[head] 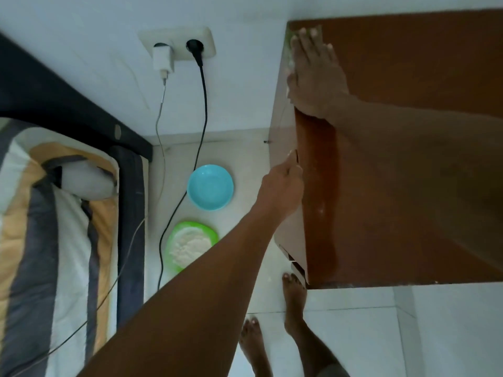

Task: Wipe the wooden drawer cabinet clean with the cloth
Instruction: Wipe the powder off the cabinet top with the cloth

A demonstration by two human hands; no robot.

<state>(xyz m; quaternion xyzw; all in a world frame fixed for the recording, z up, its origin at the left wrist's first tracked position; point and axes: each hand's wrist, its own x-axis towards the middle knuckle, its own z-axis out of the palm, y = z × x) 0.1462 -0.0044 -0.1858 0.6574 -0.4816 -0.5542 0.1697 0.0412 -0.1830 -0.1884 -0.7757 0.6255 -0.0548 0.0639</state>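
Note:
The wooden drawer cabinet (408, 63) fills the right side, seen from above, its brown top dark and glossy along the left strip. My right hand (313, 74) lies flat on the top near the far left corner, fingers straight, pressing a pale green cloth (289, 47) of which only a sliver shows at the cabinet's left edge. My left hand (283, 183) reaches to the top's left edge midway along, its fingers curled over that edge. The cabinet's drawers are barely visible at the lower left corner.
On the tiled floor left of the cabinet sit a blue bowl (210, 187) and a green plate (190, 242) with white powder. A wall socket (178, 46) holds a charger and a black plug with cables trailing down. A bed (54, 213) stands at the left. My bare feet (292, 303) stand below the cabinet.

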